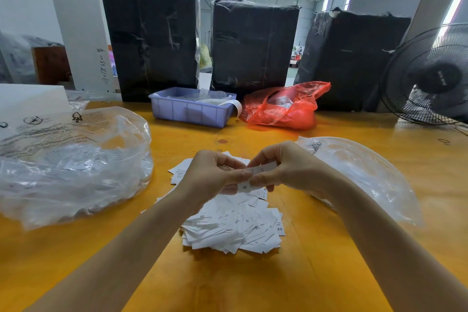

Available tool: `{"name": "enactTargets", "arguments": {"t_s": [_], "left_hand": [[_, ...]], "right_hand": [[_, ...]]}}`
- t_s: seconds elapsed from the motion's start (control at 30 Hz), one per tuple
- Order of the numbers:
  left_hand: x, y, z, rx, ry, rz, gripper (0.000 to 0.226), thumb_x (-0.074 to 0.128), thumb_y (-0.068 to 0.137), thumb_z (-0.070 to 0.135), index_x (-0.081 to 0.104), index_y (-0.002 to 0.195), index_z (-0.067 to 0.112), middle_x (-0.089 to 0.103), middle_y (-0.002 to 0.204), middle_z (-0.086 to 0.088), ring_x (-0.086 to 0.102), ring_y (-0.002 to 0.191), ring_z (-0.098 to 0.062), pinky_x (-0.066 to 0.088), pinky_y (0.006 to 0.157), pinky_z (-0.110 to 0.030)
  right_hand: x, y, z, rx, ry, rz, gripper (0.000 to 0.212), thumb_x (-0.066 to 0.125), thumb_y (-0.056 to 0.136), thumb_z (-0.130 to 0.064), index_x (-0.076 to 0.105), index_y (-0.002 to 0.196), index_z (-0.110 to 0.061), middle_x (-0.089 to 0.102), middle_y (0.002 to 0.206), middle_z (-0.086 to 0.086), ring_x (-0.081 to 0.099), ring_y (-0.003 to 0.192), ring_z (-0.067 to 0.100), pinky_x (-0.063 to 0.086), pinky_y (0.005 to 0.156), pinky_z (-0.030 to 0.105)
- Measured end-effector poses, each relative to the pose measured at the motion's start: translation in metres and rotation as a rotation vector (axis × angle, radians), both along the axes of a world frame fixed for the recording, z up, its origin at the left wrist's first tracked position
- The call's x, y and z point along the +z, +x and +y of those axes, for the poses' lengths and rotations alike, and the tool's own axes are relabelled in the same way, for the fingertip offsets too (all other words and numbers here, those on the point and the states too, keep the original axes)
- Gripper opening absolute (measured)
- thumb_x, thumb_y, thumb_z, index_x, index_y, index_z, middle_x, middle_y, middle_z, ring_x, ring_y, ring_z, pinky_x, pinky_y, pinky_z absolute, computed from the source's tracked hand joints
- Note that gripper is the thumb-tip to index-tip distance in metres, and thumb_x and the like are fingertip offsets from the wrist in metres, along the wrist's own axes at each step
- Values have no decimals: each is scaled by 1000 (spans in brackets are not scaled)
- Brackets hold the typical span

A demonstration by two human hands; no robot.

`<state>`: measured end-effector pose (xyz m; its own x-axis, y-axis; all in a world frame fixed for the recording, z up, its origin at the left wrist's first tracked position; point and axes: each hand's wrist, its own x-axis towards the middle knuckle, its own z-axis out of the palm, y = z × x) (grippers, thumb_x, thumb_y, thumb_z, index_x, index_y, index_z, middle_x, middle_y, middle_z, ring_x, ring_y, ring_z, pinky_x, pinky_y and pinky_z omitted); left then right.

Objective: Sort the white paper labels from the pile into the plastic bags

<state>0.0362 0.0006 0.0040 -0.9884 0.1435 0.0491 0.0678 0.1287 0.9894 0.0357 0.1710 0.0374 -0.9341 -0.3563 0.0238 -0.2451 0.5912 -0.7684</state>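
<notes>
A pile of white paper labels point(235, 225) with printed size letters lies on the yellow table in front of me. Above it, my left hand point(210, 175) and my right hand point(286, 167) meet, both pinching a few white labels point(255, 177) between the fingertips; one shows an "S". A large clear plastic bag point(71, 164) sits to the left, with labels faintly visible inside. A second clear plastic bag point(364, 172) lies flat to the right, partly behind my right wrist.
At the back of the yellow table point(316, 273) stand a purple plastic bin point(190, 109), a red plastic bag point(283, 106) and three black wrapped boxes point(154, 40). A black fan point(430, 76) stands at the right edge. A rubber band point(443, 141) lies near it.
</notes>
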Motion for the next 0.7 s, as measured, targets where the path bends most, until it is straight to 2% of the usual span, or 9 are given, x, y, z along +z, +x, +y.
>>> {"name": "enactTargets", "arguments": {"t_s": [0.07, 0.13, 0.23, 0.33, 0.43, 0.5, 0.6, 0.7], "left_hand": [[-2, 0, 0, 15, 5, -14, 10, 78, 75, 9, 70, 80, 9, 74, 73, -8, 72, 66, -15, 58, 58, -23], [-2, -1, -2, 37, 69, -52, 10, 77, 75, 9, 70, 82, 7, 74, 76, -10, 72, 67, -16, 56, 55, -21], [-1, -2, -3, 54, 163, -105, 6, 75, 76, 11, 71, 79, 7, 74, 75, -11, 72, 64, -16, 56, 55, -21], [-3, -2, -1, 86, 161, -103, 8, 75, 76, 15, 73, 74, 8, 71, 71, -9, 66, 58, -14, 57, 59, -25], [-5, -1, 1, 81, 149, -114, 11, 73, 79, 13, 72, 82, 3, 72, 77, -13, 70, 67, -17, 59, 58, -27], [-5, -2, 2, 100, 164, -118, 11, 71, 81, 13, 71, 85, 2, 71, 82, -15, 70, 73, -20, 59, 58, -27], [-7, -6, 3, 188, 241, -119, 10, 71, 82, 14, 68, 81, 5, 70, 88, -18, 68, 83, -27, 59, 70, -33], [-10, -7, 4, 278, 289, -110, 11, 72, 82, 19, 67, 79, 10, 69, 86, -15, 64, 91, -31, 51, 86, -44]], "right_hand": [[-2, 0, -2, 14, 30, -12, 27, 79, 74, -12, 64, 95, -18, 67, 81, 4, 61, 55, 2, 48, 53, 13], [-6, -3, -3, -59, -13, 40, 35, 77, 76, -12, 59, 105, -16, 65, 84, 6, 60, 57, 3, 48, 55, 16], [-9, -7, -2, -163, -143, 121, 27, 70, 83, -9, 62, 109, -6, 67, 77, 8, 59, 55, 7, 48, 55, 19], [-10, -5, -2, -103, -119, 88, 23, 66, 86, -7, 67, 110, -8, 66, 74, 5, 55, 54, 6, 45, 54, 15], [-13, -3, -7, -45, -140, 18, 36, 67, 85, -6, 60, 118, -15, 63, 76, 5, 56, 54, 8, 45, 55, 19], [-15, -4, -11, -94, -224, 41, 32, 67, 86, -7, 59, 116, -10, 64, 76, 7, 57, 51, 9, 44, 52, 20], [-22, -6, -15, -194, -245, 130, 19, 60, 92, -13, 68, 106, -3, 66, 73, 5, 55, 50, 7, 42, 48, 16], [-30, -5, -22, -167, -179, 125, 24, 54, 95, -24, 72, 102, -9, 63, 69, -2, 49, 59, 7, 38, 50, 15]]}}
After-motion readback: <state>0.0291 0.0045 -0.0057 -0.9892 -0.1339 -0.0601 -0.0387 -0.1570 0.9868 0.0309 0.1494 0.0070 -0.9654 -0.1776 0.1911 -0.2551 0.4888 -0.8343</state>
